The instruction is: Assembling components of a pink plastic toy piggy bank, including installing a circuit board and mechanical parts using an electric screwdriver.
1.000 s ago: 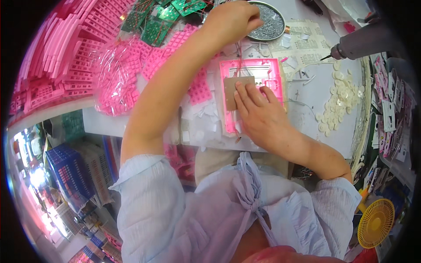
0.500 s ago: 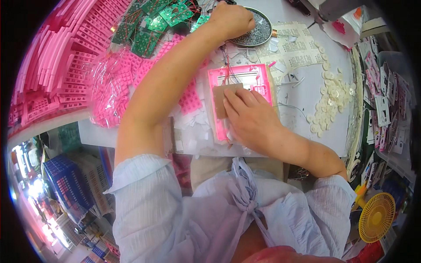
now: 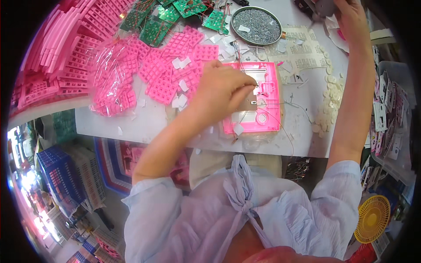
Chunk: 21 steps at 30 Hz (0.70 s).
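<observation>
Pink plastic is forming the shallow rectangular housing (image 3: 272, 118), which is lying open side up on the white worktable (image 3: 302, 142), in front of the person's torso. Inside it, a flat brown rectangular board (image 3: 248, 104) is occupying the lower left area, partly covered by the hand; thin wires are running across the housing and past its right edge.

The left hand (image 3: 222, 91) is hovering over the upper left part of the housing, its thumb and forefinger pinching together at the tips. Whether a small part is sitting between those tips cannot be told.

The right hand (image 3: 349, 19) is reaching to the upper right, beside a dark grey power tool (image 3: 325, 8). The picture's edge is cutting off the fingers, so whether they are gripping the tool cannot be told.

Beyond the housing, a round metal-rimmed tray (image 3: 258, 44) is containing many small silver-grey metal pieces (image 3: 265, 30). Green circuit boards (image 3: 155, 30) with wires are lying to its left. Pink keypad sheets (image 3: 160, 85) are overlapping left of the housing. Cream-white round discs (image 3: 331, 96) are lying in a pile to its right.
</observation>
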Each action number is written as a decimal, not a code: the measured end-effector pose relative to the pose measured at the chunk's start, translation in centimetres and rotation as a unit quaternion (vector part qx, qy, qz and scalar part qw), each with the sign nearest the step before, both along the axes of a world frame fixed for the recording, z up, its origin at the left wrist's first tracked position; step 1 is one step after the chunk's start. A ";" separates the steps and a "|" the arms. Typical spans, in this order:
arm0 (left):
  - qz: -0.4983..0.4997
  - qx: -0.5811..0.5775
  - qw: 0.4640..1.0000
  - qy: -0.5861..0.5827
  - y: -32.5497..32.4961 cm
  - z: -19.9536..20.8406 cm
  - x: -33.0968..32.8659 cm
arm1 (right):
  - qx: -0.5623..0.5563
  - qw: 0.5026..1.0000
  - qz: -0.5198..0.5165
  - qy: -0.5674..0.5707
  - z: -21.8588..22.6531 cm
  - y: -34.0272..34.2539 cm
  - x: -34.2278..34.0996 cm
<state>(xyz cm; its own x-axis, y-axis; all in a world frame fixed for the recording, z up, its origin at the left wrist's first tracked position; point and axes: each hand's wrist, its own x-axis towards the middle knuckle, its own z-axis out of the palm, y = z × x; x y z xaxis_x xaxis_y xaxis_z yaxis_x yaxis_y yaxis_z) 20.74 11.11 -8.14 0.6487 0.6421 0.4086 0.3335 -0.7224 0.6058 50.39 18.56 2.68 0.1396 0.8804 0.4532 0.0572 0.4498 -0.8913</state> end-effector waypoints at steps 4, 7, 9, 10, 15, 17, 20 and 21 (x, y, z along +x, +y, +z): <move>0.029 -0.038 0.998 -0.044 -2.3 -0.3 0.5 | -0.065 0.981 0.181 -0.028 -0.6 -4.8 -3.4; 0.037 -0.058 0.996 -0.064 -2.9 -0.6 0.7 | -0.034 0.954 0.248 0.164 -5.1 -9.0 -6.8; 0.040 -0.071 0.994 -0.072 -3.2 -0.8 0.8 | 0.018 0.956 0.241 0.168 -4.8 -10.8 -8.9; 0.037 -0.074 0.994 -0.074 -3.3 -0.8 0.8 | 0.043 0.956 0.222 0.187 -4.6 -11.3 -9.7; 0.036 -0.087 0.991 -0.094 -3.5 -0.9 0.9 | 0.056 0.952 0.220 0.206 -4.5 -12.2 -10.7; 0.033 -0.082 0.993 -0.079 -3.4 -0.7 1.0 | 0.054 0.952 0.216 0.211 -4.8 -12.4 -10.8; 0.049 0.028 0.997 -0.049 -3.2 -1.0 1.7 | 0.055 0.957 0.207 0.194 -5.2 -12.6 -10.4; 0.020 0.019 0.999 -0.026 -2.7 -0.7 1.8 | 0.060 0.959 0.205 0.184 -5.4 -12.6 -10.1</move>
<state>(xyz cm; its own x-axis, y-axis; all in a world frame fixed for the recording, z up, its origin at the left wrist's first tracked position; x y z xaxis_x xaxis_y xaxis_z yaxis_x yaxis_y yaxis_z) 22.52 8.43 -8.84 0.6001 0.6505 0.4655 0.3308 -0.7317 0.5960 40.30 5.94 -2.76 -0.0371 0.8398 0.5416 -0.4555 0.4682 -0.7572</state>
